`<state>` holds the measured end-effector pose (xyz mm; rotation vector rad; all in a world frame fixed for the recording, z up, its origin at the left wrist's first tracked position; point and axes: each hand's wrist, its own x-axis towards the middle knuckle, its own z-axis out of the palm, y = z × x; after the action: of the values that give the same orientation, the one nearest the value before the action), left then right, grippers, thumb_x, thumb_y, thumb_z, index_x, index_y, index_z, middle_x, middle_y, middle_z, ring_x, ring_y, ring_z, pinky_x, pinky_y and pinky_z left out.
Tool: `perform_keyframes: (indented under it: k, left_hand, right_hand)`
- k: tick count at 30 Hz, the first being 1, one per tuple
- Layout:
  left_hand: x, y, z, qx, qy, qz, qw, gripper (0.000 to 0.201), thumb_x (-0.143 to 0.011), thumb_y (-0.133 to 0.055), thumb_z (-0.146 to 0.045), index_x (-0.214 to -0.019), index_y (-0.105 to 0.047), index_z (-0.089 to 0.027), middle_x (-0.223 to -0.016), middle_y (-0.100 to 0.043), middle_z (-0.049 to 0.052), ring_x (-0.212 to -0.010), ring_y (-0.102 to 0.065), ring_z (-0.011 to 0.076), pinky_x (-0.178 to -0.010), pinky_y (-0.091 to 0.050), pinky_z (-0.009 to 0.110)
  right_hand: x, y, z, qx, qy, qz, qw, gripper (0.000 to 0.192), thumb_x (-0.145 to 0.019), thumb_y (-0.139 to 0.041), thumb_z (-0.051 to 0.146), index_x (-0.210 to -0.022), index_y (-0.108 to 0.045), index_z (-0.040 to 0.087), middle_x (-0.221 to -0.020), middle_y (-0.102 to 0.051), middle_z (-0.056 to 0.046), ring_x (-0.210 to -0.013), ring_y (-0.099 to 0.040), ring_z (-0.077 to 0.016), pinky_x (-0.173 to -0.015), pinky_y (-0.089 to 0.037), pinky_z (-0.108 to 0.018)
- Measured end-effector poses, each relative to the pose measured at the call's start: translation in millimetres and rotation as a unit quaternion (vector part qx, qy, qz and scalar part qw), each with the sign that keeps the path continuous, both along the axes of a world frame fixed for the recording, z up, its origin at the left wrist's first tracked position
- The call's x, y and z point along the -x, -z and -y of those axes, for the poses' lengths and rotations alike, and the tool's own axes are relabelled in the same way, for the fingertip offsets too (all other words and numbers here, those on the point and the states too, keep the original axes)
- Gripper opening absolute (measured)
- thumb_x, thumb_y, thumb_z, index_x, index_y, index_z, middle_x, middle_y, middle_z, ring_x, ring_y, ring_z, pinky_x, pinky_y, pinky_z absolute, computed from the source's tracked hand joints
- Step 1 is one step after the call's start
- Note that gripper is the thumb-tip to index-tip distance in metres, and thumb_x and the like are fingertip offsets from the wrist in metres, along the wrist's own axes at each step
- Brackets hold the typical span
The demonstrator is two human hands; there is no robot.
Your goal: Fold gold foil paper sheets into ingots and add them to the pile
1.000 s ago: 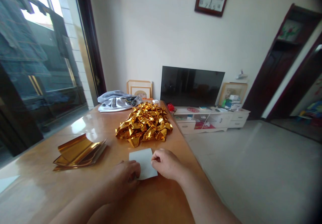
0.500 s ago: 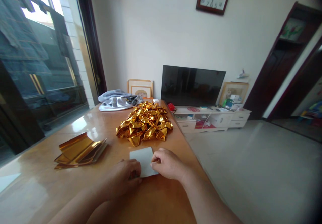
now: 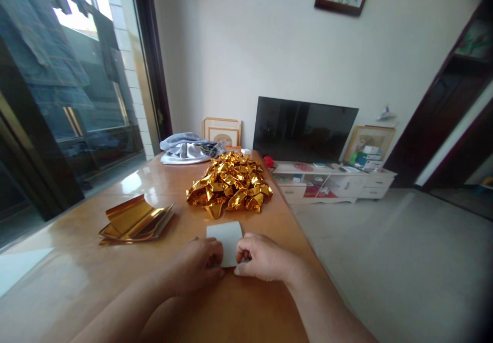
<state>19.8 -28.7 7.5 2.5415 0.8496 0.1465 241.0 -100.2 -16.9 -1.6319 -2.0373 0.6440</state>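
Note:
A small white sheet of paper (image 3: 226, 234) lies on the wooden table (image 3: 77, 281) right in front of me. My left hand (image 3: 196, 266) pinches its near left edge. Its near right edge is pinched by my right hand (image 3: 262, 256), and the two hands almost touch each other. Just beyond the sheet rises a heap of folded gold foil pieces (image 3: 230, 184). A stack of flat gold foil sheets (image 3: 134, 221), its top one curling up, lies to the left.
A grey garment (image 3: 190, 149) lies at the table's far end, with picture frames (image 3: 222, 131) behind it. The table's right edge drops to a tiled floor (image 3: 385, 261). A television (image 3: 304, 129) stands on a low white cabinet (image 3: 331, 181). Glass doors are on the left.
My hands have drawn closer together over the near edge of the white sheet, covering more of it. The camera has shifted slightly, so everything sits a bit further right.

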Motion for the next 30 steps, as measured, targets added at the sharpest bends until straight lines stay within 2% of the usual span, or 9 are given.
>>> perform_keyframes:
  k: [8, 14, 20, 25, 30]
  left_hand:
    - [4, 0.5, -5, -0.019, 0.018, 0.006, 1.000, 0.003, -0.076, -0.059, -0.023, -0.075, -0.057, -0.020, -0.076, -0.063, -0.001, -0.069, -0.053, 0.0155, -0.062, -0.032, 0.026]
    - [10, -0.7, -12, -0.041, 0.036, 0.009, 0.998, 0.008, -0.078, -0.064, -0.027, -0.076, -0.060, -0.021, -0.084, -0.065, 0.001, -0.078, -0.057, 0.0168, -0.071, -0.037, 0.027]
    - [14, 2.4, -18, -0.075, 0.024, -0.001, 0.997, 0.008, -0.078, -0.067, -0.027, -0.078, -0.061, -0.021, -0.088, -0.065, 0.000, -0.081, -0.058, 0.0173, -0.073, -0.039, 0.027]
    - [18, 7.1, -22, -0.057, 0.040, 0.003, 0.998, 0.012, -0.077, -0.069, -0.030, -0.085, -0.064, -0.023, -0.091, -0.066, 0.000, -0.084, -0.059, 0.0174, -0.076, -0.041, 0.026]
    - [22, 3.5, -24, -0.016, 0.043, -0.004, 0.999, 0.008, -0.078, -0.066, -0.029, -0.082, -0.067, -0.022, -0.092, -0.067, 0.001, -0.082, -0.059, 0.0168, -0.069, -0.042, 0.024]
  right_hand:
    - [3, 0.5, -2, -0.008, 0.012, -0.016, 1.000, 0.012, -0.072, -0.077, 0.028, -0.079, -0.069, 0.022, -0.082, -0.062, 0.001, -0.072, -0.055, -0.0135, -0.058, -0.034, -0.021]
    - [4, 4.5, -4, -0.006, 0.003, -0.024, 1.000, 0.005, -0.075, -0.072, 0.021, -0.079, -0.070, 0.021, -0.083, -0.063, 0.000, -0.073, -0.056, -0.0140, -0.060, -0.036, -0.022]
    - [6, 5.5, -5, -0.008, 0.002, -0.039, 0.999, 0.002, -0.077, -0.070, 0.018, -0.076, -0.068, 0.019, -0.083, -0.061, 0.000, -0.074, -0.058, -0.0134, -0.062, -0.039, -0.022]
    - [4, 1.6, -5, 0.013, -0.003, -0.038, 0.999, 0.005, -0.078, -0.068, 0.019, -0.073, -0.067, 0.019, -0.081, -0.063, -0.001, -0.074, -0.059, -0.0149, -0.062, -0.039, -0.023]
    - [2, 2.4, -5, 0.006, -0.017, -0.027, 0.999, 0.010, -0.082, -0.065, 0.021, -0.073, -0.066, 0.019, -0.079, -0.062, -0.001, -0.072, -0.059, -0.0139, -0.062, -0.039, -0.022]
